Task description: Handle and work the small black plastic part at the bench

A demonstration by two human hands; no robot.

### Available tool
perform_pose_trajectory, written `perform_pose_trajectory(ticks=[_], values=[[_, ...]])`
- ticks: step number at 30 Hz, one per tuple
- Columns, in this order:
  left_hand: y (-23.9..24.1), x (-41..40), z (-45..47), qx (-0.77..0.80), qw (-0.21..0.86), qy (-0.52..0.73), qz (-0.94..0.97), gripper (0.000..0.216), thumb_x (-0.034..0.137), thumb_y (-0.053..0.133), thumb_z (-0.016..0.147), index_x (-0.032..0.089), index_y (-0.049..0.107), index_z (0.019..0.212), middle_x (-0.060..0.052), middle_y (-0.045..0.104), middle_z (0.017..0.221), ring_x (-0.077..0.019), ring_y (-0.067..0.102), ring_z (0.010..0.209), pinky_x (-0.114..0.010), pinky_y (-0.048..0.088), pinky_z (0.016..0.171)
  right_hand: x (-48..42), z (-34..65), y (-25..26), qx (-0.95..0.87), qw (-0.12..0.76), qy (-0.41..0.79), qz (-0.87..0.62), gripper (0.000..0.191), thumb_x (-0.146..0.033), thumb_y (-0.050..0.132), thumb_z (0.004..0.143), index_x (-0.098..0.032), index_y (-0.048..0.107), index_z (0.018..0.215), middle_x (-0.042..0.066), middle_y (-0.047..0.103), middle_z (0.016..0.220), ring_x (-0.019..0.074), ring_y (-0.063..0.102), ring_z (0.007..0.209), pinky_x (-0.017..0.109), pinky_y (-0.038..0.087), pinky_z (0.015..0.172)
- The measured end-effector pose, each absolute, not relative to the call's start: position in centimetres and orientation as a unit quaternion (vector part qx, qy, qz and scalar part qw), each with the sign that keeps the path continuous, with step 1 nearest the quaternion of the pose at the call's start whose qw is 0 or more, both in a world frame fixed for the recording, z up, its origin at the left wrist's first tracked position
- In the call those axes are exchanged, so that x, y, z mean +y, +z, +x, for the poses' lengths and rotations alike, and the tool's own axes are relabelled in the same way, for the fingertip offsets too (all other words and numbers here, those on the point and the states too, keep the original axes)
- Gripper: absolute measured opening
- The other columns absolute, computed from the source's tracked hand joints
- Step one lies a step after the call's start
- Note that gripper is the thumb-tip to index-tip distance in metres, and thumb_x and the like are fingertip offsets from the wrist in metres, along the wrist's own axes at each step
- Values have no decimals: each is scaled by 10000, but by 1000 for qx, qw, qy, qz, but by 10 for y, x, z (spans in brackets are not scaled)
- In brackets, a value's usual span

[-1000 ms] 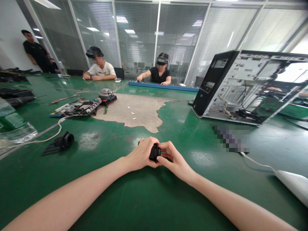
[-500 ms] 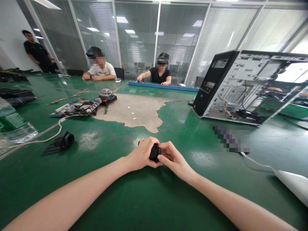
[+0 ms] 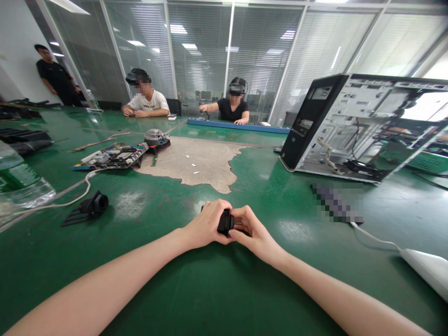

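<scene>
Front centre, over flat green table: small black block-shaped object between left hand and right hand. Table left: black ring-ended bracket; clear plastic bottle left of it; multicoloured circuit board behind; round grey cooler beyond board. Table right: black-and-silver computer case.

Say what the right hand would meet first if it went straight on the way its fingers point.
The black part: the right hand seems to pinch its near end, and the left hand, wrapped around it, would probably come next, though depth is unclear.
</scene>
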State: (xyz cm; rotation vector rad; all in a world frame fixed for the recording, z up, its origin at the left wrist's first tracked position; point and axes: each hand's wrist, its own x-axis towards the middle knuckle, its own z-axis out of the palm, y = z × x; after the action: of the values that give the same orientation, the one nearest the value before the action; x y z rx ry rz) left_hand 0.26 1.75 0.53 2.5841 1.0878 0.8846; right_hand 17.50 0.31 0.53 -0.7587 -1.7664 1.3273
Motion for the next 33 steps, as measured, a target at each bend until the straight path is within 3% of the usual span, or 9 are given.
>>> perform_pose_trajectory(ticks=[7, 11, 16, 22, 33], values=[[5, 18, 3, 365, 96, 302, 875, 560, 346, 651, 624, 204, 328, 1059, -65, 488, 1045, -229, 493, 934, -364, 347, 790, 3, 174, 6, -679, 398, 529, -318, 165, -269, 540, 793, -225, 430, 908, 10, 518, 899, 143, 547, 876, 293, 479, 738], [3, 19, 2, 366, 98, 302, 875, 568, 352, 655, 616, 211, 331, 1061, -66, 488, 1057, -236, 494, 946, -366, 344, 797, 4, 174, 7, -674, 389, 526, -342, 262, -287, 567, 770, -223, 431, 984, 31, 526, 962, 155, 547, 901, 325, 478, 782], [4, 18, 2, 371, 100, 296, 875, 536, 329, 636, 629, 209, 334, 1055, -66, 493, 1052, -236, 496, 940, -366, 342, 796, 4, 176, 5, -697, 393, 516, -305, 237, -237, 585, 760, -228, 434, 943, 11, 529, 932, 153, 535, 938, 335, 448, 844], [4, 18, 2, 363, 92, 299, 878, 562, 352, 647, 629, 207, 317, 1061, -73, 484, 1064, -236, 488, 955, -366, 342, 801, 5, 175, 5, -683, 405, 526, -307, 135, -245, 538, 797, -221, 452, 898, 5, 515, 907, 137, 543, 882, 287, 460, 761], [4, 18, 3, 369, 92, 292, 878, 547, 331, 644, 629, 202, 317, 1048, -70, 484, 1051, -232, 491, 940, -368, 342, 800, 4, 175, 5, -687, 394, 526, -312, 239, -222, 583, 757, -227, 429, 940, 14, 532, 932, 152, 537, 927, 331, 445, 833]])
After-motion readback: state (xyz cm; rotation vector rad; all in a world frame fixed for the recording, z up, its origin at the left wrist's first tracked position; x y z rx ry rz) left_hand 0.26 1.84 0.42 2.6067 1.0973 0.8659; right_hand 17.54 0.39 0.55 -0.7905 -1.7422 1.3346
